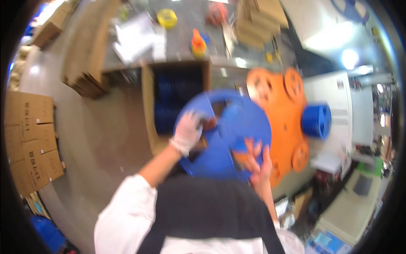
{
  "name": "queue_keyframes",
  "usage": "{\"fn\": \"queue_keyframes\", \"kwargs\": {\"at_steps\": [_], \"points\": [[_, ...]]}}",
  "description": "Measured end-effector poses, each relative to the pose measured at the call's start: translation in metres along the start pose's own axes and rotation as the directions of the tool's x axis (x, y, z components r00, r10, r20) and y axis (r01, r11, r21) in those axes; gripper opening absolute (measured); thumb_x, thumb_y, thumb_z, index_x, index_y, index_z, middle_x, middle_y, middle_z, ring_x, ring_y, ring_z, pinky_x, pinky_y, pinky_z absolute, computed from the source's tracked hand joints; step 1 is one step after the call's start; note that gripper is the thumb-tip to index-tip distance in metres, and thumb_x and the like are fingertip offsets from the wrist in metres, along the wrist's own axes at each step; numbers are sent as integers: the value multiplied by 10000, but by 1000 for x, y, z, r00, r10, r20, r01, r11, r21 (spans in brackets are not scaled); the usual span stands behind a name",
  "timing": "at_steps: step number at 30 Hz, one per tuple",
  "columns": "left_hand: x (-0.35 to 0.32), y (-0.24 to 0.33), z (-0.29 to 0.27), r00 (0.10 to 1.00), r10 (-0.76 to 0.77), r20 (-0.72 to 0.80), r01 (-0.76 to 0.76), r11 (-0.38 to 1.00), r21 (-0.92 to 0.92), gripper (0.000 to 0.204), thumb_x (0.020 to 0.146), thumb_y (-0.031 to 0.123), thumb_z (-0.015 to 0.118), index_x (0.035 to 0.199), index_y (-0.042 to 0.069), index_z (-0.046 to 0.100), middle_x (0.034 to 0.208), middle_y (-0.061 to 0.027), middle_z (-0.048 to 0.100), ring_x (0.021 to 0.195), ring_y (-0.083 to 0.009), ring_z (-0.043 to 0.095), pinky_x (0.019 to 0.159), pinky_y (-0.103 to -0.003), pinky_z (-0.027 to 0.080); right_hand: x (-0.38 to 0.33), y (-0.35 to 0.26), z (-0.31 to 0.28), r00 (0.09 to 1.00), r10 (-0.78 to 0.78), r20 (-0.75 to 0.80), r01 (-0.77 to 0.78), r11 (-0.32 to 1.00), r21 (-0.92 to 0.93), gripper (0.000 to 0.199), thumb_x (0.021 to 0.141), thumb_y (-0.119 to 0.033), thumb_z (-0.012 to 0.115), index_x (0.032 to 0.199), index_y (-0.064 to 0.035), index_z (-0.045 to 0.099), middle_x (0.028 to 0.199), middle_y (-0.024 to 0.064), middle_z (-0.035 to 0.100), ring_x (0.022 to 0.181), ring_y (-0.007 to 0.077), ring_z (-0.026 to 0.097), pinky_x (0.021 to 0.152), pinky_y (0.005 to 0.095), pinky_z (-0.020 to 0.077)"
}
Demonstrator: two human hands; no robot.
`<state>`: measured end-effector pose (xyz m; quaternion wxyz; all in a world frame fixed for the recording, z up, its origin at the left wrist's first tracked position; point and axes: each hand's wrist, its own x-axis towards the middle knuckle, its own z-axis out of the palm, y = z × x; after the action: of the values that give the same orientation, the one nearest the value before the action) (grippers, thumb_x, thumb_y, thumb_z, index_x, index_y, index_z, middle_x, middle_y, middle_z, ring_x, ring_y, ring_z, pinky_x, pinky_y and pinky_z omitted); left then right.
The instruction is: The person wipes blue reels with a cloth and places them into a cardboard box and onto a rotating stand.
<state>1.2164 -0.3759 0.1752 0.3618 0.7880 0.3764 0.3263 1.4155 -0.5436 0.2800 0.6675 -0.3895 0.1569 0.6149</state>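
Tabletop (pixel 182 45): round blue wheel (pixel 219 142) off near edge. Left hand (pixel 189 131) grips its left side; right hand (pixel 261 164), fingers wide, by lower-right rim.

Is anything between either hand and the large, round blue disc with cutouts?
Nothing visible stands between them. The white-gloved left hand overlaps the left side of the large, round blue disc, and the right hand its lower right; blur hides exact contact. The open brown cardboard box lies beyond it.

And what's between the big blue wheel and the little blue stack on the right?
In the head view, a lobed orange piece lies between the big blue wheel and the little blue stack.
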Motion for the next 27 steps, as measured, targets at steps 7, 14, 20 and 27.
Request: {"fn": "queue_keyframes", "kwargs": {"at_steps": [7,14,20,27], "points": [[-27,3,-81,870,118,479,-77,992,-103,492,783,185,661,1221,50,484,1051,-146,572,899,-330,603,782,-394,506,40,-26,8,967,-103,231,88,993,76,464,972,-457,413,900,-49,623,1428,157,391,505,102,438,421,207,332],[-45,18,-59,761,-53,647,-211,922,324,545,766,174,646,1270,58,474,1243,-120,510,959,-304,608,810,-378,527,66,-33,52,970,-16,244,23,999,-28,526,952,-504,430,996,-3,585,1297,192,490,603,139,495,485,216,411],[-53,13,-59,950,-134,281,155,986,-53,290,847,175,625,1106,51,584,1070,-130,609,953,-256,622,788,-354,522,59,-33,89,902,-142,408,284,907,-311,611,934,-546,433,1179,1,550,1195,136,585,1064,326,595,857,396,514],[-73,-2,-66,877,-373,304,350,61,-935,202,909,143,604,1080,37,599,1060,-111,628,1011,-205,591,955,-357,451,70,-41,37,859,-488,155,497,723,-480,364,985,-346,417,1110,-43,577,1140,80,607,984,225,600,788,336,497]]}}
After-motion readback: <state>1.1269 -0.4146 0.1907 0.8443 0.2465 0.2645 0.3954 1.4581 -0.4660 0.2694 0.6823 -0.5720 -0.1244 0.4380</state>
